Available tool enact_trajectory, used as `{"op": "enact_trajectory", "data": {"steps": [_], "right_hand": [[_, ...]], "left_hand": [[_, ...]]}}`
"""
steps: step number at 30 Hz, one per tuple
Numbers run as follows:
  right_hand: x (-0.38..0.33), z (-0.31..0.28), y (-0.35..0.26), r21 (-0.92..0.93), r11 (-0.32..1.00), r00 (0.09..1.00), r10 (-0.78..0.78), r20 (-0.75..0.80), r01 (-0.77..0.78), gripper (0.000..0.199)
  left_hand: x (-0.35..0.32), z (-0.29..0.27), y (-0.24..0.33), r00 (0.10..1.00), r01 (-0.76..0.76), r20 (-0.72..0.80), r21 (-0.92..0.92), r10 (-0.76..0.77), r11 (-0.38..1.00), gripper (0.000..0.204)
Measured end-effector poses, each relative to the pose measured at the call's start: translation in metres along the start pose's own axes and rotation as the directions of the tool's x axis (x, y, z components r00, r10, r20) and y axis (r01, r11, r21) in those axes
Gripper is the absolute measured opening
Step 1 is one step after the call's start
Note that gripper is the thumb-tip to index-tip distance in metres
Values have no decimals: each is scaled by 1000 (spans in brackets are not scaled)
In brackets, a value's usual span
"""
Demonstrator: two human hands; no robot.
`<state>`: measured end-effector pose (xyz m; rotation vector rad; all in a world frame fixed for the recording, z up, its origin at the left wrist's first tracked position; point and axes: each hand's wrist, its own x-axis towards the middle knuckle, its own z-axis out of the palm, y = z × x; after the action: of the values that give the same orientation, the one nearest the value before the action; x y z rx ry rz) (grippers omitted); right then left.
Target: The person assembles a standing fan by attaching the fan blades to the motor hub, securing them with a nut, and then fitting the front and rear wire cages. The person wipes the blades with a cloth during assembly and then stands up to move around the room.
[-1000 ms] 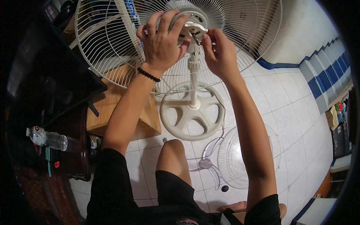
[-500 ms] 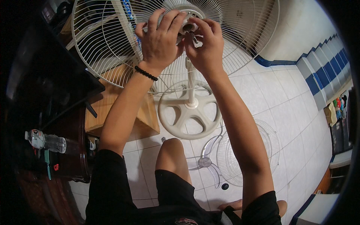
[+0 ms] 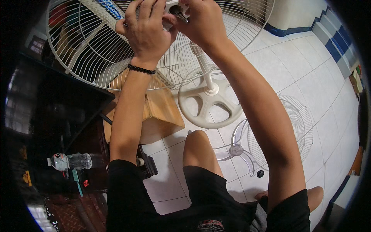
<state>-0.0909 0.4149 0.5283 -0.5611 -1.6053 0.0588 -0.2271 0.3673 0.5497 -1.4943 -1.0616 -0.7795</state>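
Observation:
A white pedestal fan stands on the tiled floor before me, its rear wire guard [image 3: 89,50] still on the motor head and its round base [image 3: 210,102] below. My left hand [image 3: 145,29], with a black bead bracelet on the wrist, grips the centre hub of the guard. My right hand [image 3: 205,21] pinches the dark motor shaft [image 3: 178,11] at the hub. On the floor to the right lie the clear fan blade [image 3: 235,149] and the loose front wire guard [image 3: 288,133].
A wooden stool [image 3: 162,116] stands behind the fan. A dark cabinet [image 3: 58,112] fills the left side, with a plastic water bottle [image 3: 71,161] lying low beside it. A small black cap [image 3: 260,174] rests on the tiles. Blue-edged steps [image 3: 328,34] rise at the far right.
The fan head and both hands have shifted up and toward the top edge of the picture. My right hand has closed in from beside the hub onto the shaft.

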Motion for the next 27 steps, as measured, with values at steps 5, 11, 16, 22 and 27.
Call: {"op": "enact_trajectory", "data": {"steps": [5, 11, 16, 22, 27], "right_hand": [[8, -9, -13, -161, 953, 919, 291, 266, -255, 40], [1, 8, 9, -218, 973, 997, -79, -25, 71, 46], [-7, 7, -8, -8, 998, 992, 58, -113, -60, 40], [-15, 12, -9, 174, 968, 977, 195, -84, -179, 41], [-14, 17, -7, 131, 991, 980, 18, -197, 8, 44]], "left_hand": [[1, -3, 2, 1000, 2, -18, -20, -3, 1000, 33], [3, -3, 4, 1000, 2, 10, -37, -2, 999, 35], [0, -3, 0, 1000, 1, 16, -11, -1, 1000, 40], [4, -4, 3, 1000, 16, 14, -90, -15, 996, 39], [-2, 6, -5, 1000, 1, -5, -46, -1, 999, 37]]}}
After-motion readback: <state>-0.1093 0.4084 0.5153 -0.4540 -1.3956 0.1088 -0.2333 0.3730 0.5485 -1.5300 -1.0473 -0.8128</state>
